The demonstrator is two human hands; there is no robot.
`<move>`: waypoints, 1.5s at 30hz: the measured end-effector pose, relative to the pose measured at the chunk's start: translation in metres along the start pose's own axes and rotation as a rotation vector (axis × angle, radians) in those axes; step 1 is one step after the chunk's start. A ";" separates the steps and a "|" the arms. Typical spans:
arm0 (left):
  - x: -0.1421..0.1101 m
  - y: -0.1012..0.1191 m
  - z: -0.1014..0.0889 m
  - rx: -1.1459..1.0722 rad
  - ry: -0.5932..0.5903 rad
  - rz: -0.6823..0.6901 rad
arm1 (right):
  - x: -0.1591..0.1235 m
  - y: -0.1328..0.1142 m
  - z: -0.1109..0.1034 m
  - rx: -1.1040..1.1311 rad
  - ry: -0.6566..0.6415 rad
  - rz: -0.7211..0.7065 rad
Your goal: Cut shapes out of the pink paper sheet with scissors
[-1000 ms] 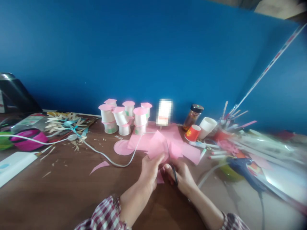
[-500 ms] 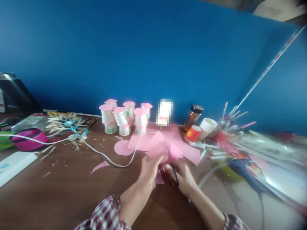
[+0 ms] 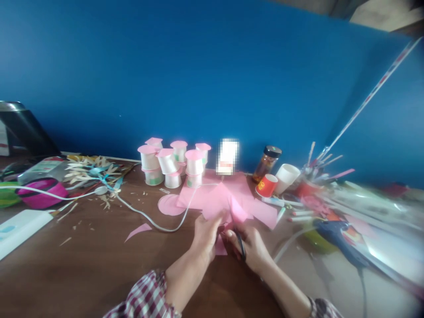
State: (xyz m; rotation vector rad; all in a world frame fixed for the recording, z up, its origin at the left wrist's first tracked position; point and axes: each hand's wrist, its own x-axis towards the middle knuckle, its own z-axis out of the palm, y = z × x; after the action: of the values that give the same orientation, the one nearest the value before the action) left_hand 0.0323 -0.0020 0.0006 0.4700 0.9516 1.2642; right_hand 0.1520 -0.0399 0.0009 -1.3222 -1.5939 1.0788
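Observation:
My left hand (image 3: 206, 236) is closed on a piece of pink paper (image 3: 214, 208), thumb on top. In my right hand (image 3: 250, 245) is a pair of scissors (image 3: 240, 240) with dark handles, its blades at the paper's right side. A partly cut flap of that paper stands up beside the blades. Beneath both hands lie larger pink sheets (image 3: 192, 196) and, to their left, pink paper discs (image 3: 169, 205). A narrow pink offcut (image 3: 139, 230) rests on the brown table left of my hands. The fingertips under the paper are hidden.
Stacked white paper cups (image 3: 167, 163) with pink paper tops stand behind on the left. A white cable (image 3: 142, 216) crosses the table. At right are a dark-lidded jar (image 3: 266, 161), a red cup (image 3: 266, 185), a white cup (image 3: 287, 176) and a blue glue gun (image 3: 341, 240).
The scissors have shifted slightly in the paper, and the cut flap at the right has lifted and turned. Both hands stay in nearly the same place.

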 end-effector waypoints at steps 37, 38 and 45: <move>-0.012 0.002 0.005 -0.047 -0.043 -0.033 | 0.002 -0.002 -0.002 0.016 0.016 -0.004; -0.012 0.002 0.005 -0.046 -0.041 -0.030 | 0.002 -0.002 -0.002 0.009 0.016 -0.004; -0.009 0.003 0.004 -0.034 -0.032 -0.027 | 0.002 -0.001 -0.004 -0.025 0.017 -0.004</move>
State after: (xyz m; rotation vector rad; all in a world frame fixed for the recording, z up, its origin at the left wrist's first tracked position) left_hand 0.0339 -0.0091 0.0080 0.4486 0.9054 1.2427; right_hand 0.1551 -0.0371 0.0030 -1.3414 -1.6013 1.0458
